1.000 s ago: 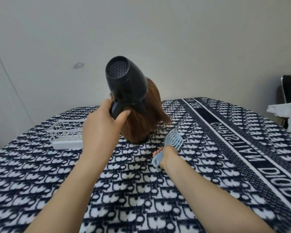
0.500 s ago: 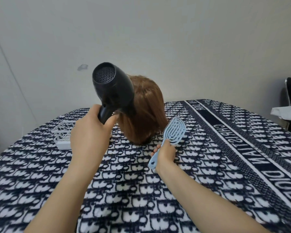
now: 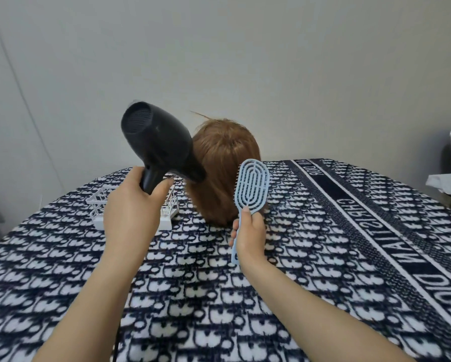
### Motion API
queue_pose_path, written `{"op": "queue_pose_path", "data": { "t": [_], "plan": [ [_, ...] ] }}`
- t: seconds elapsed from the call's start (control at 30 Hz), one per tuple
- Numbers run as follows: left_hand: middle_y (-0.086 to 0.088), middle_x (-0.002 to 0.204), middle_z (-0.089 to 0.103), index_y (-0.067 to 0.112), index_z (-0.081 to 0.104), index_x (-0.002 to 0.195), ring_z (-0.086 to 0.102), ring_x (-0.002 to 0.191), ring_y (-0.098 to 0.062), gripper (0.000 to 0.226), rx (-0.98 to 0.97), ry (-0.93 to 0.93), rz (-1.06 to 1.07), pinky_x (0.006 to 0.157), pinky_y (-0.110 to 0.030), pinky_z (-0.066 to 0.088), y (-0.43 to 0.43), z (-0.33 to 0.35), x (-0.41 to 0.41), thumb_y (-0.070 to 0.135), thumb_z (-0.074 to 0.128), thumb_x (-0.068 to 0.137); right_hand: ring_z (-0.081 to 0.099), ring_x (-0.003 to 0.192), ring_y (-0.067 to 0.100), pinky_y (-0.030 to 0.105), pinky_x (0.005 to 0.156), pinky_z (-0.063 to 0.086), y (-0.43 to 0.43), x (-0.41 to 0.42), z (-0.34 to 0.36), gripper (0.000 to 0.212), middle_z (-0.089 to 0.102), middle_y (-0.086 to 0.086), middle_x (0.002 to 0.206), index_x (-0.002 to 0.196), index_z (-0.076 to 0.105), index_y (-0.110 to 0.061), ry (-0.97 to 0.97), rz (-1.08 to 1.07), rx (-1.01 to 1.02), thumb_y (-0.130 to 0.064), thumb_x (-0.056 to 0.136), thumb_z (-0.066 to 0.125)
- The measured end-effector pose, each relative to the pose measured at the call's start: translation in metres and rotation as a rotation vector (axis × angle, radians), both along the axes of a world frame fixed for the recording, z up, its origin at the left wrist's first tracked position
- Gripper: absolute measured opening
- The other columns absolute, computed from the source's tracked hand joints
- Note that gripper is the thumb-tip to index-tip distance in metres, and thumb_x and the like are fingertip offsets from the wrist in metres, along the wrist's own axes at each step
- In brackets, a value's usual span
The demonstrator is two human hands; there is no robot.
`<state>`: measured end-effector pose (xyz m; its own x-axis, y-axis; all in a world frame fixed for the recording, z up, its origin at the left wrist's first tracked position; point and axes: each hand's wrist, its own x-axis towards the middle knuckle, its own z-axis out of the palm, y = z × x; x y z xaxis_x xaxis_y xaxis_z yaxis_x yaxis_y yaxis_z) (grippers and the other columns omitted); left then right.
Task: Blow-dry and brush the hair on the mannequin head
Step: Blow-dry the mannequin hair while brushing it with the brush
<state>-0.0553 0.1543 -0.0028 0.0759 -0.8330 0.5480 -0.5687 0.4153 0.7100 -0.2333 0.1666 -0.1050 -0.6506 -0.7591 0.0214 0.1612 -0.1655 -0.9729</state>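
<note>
Far left, a white wire basket [image 3: 99,202] sits on the patterned cloth [image 3: 323,257], partly behind the left hand [image 3: 133,212], whose fingers wrap the handle of the black hair dryer [image 3: 156,142]. Its nozzle points right, practically against the auburn hair of the mannequin head [image 3: 224,158] standing mid-table. Just beside that, the light blue vented brush [image 3: 253,184] is upright, its handle clenched in the right hand [image 3: 250,231]. The danger: a nozzle that close could scorch strands, and a snagging brush stroke could topple the head.
</note>
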Motion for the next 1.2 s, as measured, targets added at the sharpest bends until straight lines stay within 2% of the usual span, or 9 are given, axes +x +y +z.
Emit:
{"op": "queue_pose_path", "data": {
  "t": [0.3, 0.43, 0.63, 0.73, 0.87, 0.97, 1.07, 1.13, 1.2],
  "plan": [
    [-0.004, 0.076, 0.070, 0.023, 0.060, 0.093, 0.070, 0.071, -0.030, 0.025, 0.009, 0.072, 0.039, 0.072, -0.050, 0.058, -0.006, 0.003, 0.020, 0.047, 0.066, 0.094, 0.054, 0.057, 0.022, 0.050, 0.057, 0.054, -0.016, -0.004, 0.023, 0.034, 0.057, 0.003, 0.070, 0.078, 0.049, -0.016, 0.467, 0.021, 0.034, -0.042, 0.100, 0.040],
    [-0.005, 0.076, 0.070, 0.024, 0.061, 0.091, 0.069, 0.066, -0.028, 0.024, 0.027, 0.172, 0.009, 0.072, -0.051, 0.059, -0.009, 0.003, 0.028, 0.048, 0.066, 0.093, 0.060, 0.057, 0.016, 0.048, 0.055, 0.056, -0.025, -0.012, 0.050, 0.033, 0.061, -0.004, 0.067, 0.074, 0.050, -0.022, 0.687, -0.036, 0.033, -0.044, 0.098, 0.044],
    [0.001, 0.068, 0.067, 0.024, 0.062, 0.091, 0.057, 0.041, -0.002, 0.022, 0.067, 0.344, -0.024, 0.059, -0.035, 0.054, -0.026, 0.007, 0.037, 0.045, 0.068, 0.093, 0.064, 0.063, 0.023, 0.048, 0.057, 0.057, -0.044, -0.025, 0.105, 0.033, 0.064, 0.003, 0.074, 0.079, 0.055, -0.016, 0.934, -0.030, 0.124, -0.042, 0.097, 0.045],
    [0.000, 0.071, 0.067, 0.022, 0.062, 0.093, 0.063, 0.049, -0.011, 0.025, 0.063, 0.331, -0.021, 0.069, -0.044, 0.059, -0.034, 0.010, 0.041, 0.046, 0.067, 0.093, 0.065, 0.066, 0.025, 0.048, 0.062, 0.058, -0.050, -0.023, 0.127, 0.035, 0.065, 0.008, 0.074, 0.079, 0.058, -0.010, 0.987, -0.005, 0.172, -0.038, 0.098, 0.046],
    [-0.004, 0.080, 0.070, 0.022, 0.059, 0.095, 0.071, 0.074, -0.033, 0.027, 0.044, 0.106, 0.081, 0.077, -0.050, 0.058, -0.043, 0.010, 0.042, 0.049, 0.064, 0.093, 0.066, 0.072, 0.027, 0.040, 0.068, 0.057, -0.054, -0.018, 0.154, 0.031, 0.061, 0.004, 0.071, 0.069, 0.053, -0.012, 1.107, 0.018, 0.214, -0.025, 0.097, 0.052],
    [-0.005, 0.079, 0.071, 0.021, 0.061, 0.096, 0.070, 0.076, -0.033, 0.028, 0.059, 0.195, 0.056, 0.077, -0.051, 0.059, -0.046, 0.008, 0.041, 0.048, 0.064, 0.093, 0.062, 0.077, 0.025, 0.026, 0.064, 0.046, -0.052, -0.009, 0.173, 0.008, 0.061, 0.005, 0.084, 0.087, 0.061, -0.007, 1.318, 0.015, 0.271, -0.009, 0.087, 0.053],
    [-0.003, 0.075, 0.070, 0.022, 0.059, 0.092, 0.068, 0.067, -0.029, 0.027, 0.029, 0.162, 0.080, 0.067, -0.043, 0.056, -0.049, 0.007, 0.042, 0.049, 0.064, 0.093, 0.062, 0.082, 0.029, 0.025, 0.059, 0.041, -0.051, 0.002, 0.187, 0.015, 0.063, 0.012, 0.087, 0.091, 0.053, -0.005, 1.424, 0.039, 0.328, 0.003, 0.078, 0.051],
    [-0.001, 0.070, 0.067, 0.021, 0.061, 0.089, 0.063, 0.055, -0.018, 0.025, 0.079, 0.325, -0.019, 0.053, -0.033, 0.052, -0.053, 0.007, 0.042, 0.045, 0.068, 0.093, 0.057, 0.072, 0.028, 0.026, 0.054, 0.040, -0.052, 0.009, 0.193, 0.020, 0.065, 0.014, 0.092, 0.096, 0.048, -0.003, 1.453, 0.042, 0.373, 0.004, 0.079, 0.053],
    [0.001, 0.066, 0.065, 0.021, 0.062, 0.088, 0.057, 0.046, -0.013, 0.024, 0.094, 0.412, -0.052, 0.052, -0.031, 0.050, -0.056, 0.008, 0.042, 0.043, 0.069, 0.093, 0.052, 0.071, 0.026, 0.030, 0.055, 0.040, -0.054, 0.015, 0.197, 0.030, 0.062, 0.014, 0.100, 0.111, 0.047, -0.001, 1.469, 0.015, 0.391, 0.002, 0.081, 0.053]
  ]
}}
